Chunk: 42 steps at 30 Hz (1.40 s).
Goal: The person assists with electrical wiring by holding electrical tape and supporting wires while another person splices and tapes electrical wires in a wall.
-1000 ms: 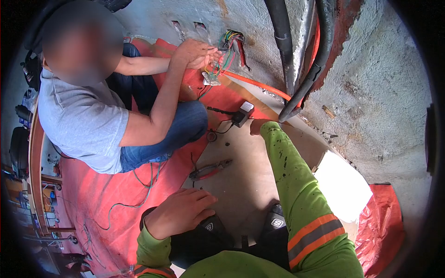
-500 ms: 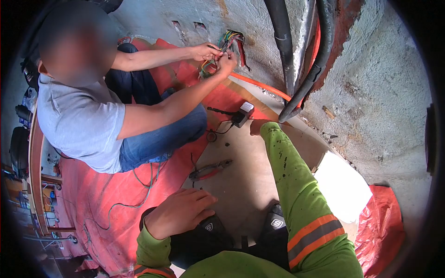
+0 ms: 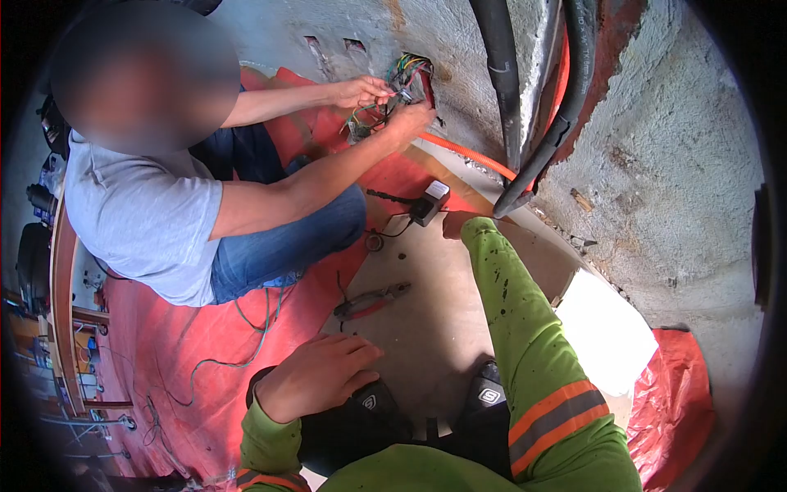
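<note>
My left hand (image 3: 321,375) rests palm down over my knee at the lower middle, fingers slightly bent and apart, holding nothing. My right arm reaches forward, and only a small part of my right hand (image 3: 453,225) shows past the green cuff; its fingers are hidden. Beside it lies a black device with a white label (image 3: 437,189) and a black cord. Pliers with red handles (image 3: 371,302) lie on the pale board between my hands. A roll of tape (image 3: 375,242) sits near the cord.
A co-worker (image 3: 147,213) crouches at the left, both hands at the wires (image 3: 410,67) in a wall opening. An orange conduit (image 3: 467,153) runs to thick black hoses (image 3: 500,74). Red sheeting (image 3: 188,344) covers the floor at left, with a green wire on it.
The co-worker's hands have moved from close together to apart at the wires, the nearer one shifting right toward the wall. The co-worker's head leans further forward. My hands have stayed still.
</note>
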{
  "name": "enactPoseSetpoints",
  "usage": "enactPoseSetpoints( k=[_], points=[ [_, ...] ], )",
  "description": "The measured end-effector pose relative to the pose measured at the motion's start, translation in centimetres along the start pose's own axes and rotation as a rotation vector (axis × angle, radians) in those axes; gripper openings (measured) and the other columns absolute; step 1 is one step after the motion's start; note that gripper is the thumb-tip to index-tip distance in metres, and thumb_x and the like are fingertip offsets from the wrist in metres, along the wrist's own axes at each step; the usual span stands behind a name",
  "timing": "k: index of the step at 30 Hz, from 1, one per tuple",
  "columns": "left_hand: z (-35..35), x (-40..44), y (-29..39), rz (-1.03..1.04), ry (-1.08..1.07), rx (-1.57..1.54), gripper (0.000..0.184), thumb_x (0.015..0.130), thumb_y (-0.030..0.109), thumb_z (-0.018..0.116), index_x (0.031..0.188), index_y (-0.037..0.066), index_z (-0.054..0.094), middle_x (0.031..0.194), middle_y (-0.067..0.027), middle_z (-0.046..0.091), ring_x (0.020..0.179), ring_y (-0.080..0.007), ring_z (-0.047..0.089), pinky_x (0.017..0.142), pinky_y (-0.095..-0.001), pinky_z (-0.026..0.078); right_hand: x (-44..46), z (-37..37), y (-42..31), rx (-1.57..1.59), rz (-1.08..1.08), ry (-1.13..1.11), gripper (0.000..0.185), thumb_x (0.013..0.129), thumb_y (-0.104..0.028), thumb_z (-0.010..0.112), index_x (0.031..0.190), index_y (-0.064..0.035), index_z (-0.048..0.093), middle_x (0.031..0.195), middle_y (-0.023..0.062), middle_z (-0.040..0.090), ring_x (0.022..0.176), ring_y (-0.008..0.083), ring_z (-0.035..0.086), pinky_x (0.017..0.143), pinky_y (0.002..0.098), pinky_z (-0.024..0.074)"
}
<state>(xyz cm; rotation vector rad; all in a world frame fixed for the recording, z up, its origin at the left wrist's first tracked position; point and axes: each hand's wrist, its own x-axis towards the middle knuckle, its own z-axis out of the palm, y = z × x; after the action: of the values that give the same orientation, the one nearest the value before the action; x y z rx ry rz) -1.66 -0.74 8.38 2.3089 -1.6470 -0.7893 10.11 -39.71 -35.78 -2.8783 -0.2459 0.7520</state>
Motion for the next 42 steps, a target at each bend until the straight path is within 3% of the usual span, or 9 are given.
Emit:
enactPoseSetpoints(
  k=[6, 13, 19, 22, 25, 28, 34, 37, 42],
  points=[
    [-0.1, 0.0, 0.0, -0.012, -0.018, 0.007, 0.033, 0.093, 0.027, 0.065, 0.118, 0.006, 0.063, 0.116, -0.0114, 0.065, 0.105, -0.032, 0.063, 0.09, -0.0428, 0.05, 1.8, 1.5, 0.8, -0.017, 0.035, -0.056, 0.023, 0.085, -0.023, 0.054, 0.09, -0.0121, 0.074, 0.09, 0.0081, 0.072, 0.082, 0.0267, 0.069, 0.068, 0.0426, 0.0523],
    [-0.2, 0.1, 0.1, -0.019, -0.028, 0.013, 0.034, 0.093, 0.028, 0.065, 0.119, 0.006, 0.062, 0.116, -0.0113, 0.065, 0.107, -0.0317, 0.063, 0.091, -0.0424, 0.05, -4.3, -5.5, -3.8, 0.163, 0.209, -0.031, 0.032, 0.08, -0.027, 0.055, 0.099, -0.0114, 0.076, 0.097, 0.0121, 0.073, 0.089, 0.0305, 0.07, 0.074, 0.0447, 0.0542],
    [-0.1, 0.2, 0.1, -0.029, -0.038, 0.02, 0.034, 0.093, 0.028, 0.065, 0.12, 0.007, 0.062, 0.117, -0.0111, 0.065, 0.107, -0.0317, 0.063, 0.092, -0.0429, 0.05, -2.8, -3.9, -2.7, 0.155, 0.166, -0.027, 0.028, 0.081, -0.027, 0.056, 0.094, -0.0112, 0.075, 0.093, 0.0111, 0.073, 0.087, 0.0302, 0.069, 0.074, 0.0436, 0.0539],
    [-0.3, 0.2, 0.2, -0.039, -0.038, 0.009, 0.035, 0.093, 0.028, 0.065, 0.12, 0.007, 0.062, 0.116, -0.011, 0.065, 0.107, -0.0316, 0.063, 0.092, -0.0431, 0.05, 0.7, -2.0, -1.6, 0.148, 0.202, -0.08, 0.022, 0.08, -0.026, 0.06, 0.089, -0.0097, 0.071, 0.089, 0.0086, 0.071, 0.077, 0.0268, 0.068, 0.073, 0.0439, 0.0566],
    [-0.2, 0.2, 0.1, -0.038, -0.04, 0.005, 0.035, 0.093, 0.028, 0.065, 0.12, 0.007, 0.062, 0.117, -0.0109, 0.065, 0.108, -0.0314, 0.063, 0.092, -0.0432, 0.049, -1.4, -3.1, -2.8, 0.161, 0.251, 0.045, 0.022, 0.081, -0.027, 0.059, 0.088, -0.0092, 0.071, 0.088, 0.0097, 0.071, 0.077, 0.0275, 0.068, 0.073, 0.0447, 0.0567],
    [-0.4, 0.2, 0.2, -0.041, -0.044, 0.009, 0.034, 0.093, 0.028, 0.065, 0.12, 0.007, 0.061, 0.117, -0.0109, 0.065, 0.108, -0.0315, 0.063, 0.092, -0.0432, 0.049, -2.9, -3.9, -2.8, 0.17, 0.154, -0.012, 0.026, 0.081, -0.025, 0.057, 0.092, -0.0098, 0.074, 0.093, 0.0109, 0.073, 0.084, 0.0298, 0.069, 0.073, 0.0445, 0.0531],
    [-0.4, 0.3, 0.1, -0.052, -0.061, 0.01, 0.035, 0.094, 0.028, 0.064, 0.122, 0.007, 0.061, 0.119, -0.0113, 0.065, 0.11, -0.0319, 0.062, 0.094, -0.0432, 0.048, -3.9, -5.0, -3.4, 0.211, 0.167, -0.033, 0.029, 0.081, -0.026, 0.056, 0.095, -0.0092, 0.075, 0.095, 0.0119, 0.073, 0.087, 0.0309, 0.069, 0.075, 0.0452, 0.054],
    [-0.4, 0.3, 0.1, -0.058, -0.068, 0.011, 0.036, 0.094, 0.029, 0.063, 0.123, 0.006, 0.061, 0.12, -0.0114, 0.065, 0.11, -0.0321, 0.062, 0.095, -0.0431, 0.048, -3.8, -5.4, -4.1, 0.129, 0.223, 0.017, 0.027, 0.084, -0.026, 0.054, 0.09, -0.0096, 0.074, 0.095, 0.0104, 0.074, 0.081, 0.0285, 0.07, 0.075, 0.0457, 0.0568],
    [-0.4, 0.4, 0.1, -0.048, -0.056, 0.011, 0.036, 0.094, 0.028, 0.064, 0.122, 0.007, 0.061, 0.119, -0.0115, 0.065, 0.109, -0.0324, 0.062, 0.094, -0.0432, 0.049, -2.4, -3.6, -2.4, 0.167, 0.112, -0.059, 0.028, 0.082, -0.024, 0.055, 0.096, -0.0086, 0.074, 0.095, 0.012, 0.073, 0.088, 0.0301, 0.069, 0.075, 0.045, 0.0538]
  ],
)
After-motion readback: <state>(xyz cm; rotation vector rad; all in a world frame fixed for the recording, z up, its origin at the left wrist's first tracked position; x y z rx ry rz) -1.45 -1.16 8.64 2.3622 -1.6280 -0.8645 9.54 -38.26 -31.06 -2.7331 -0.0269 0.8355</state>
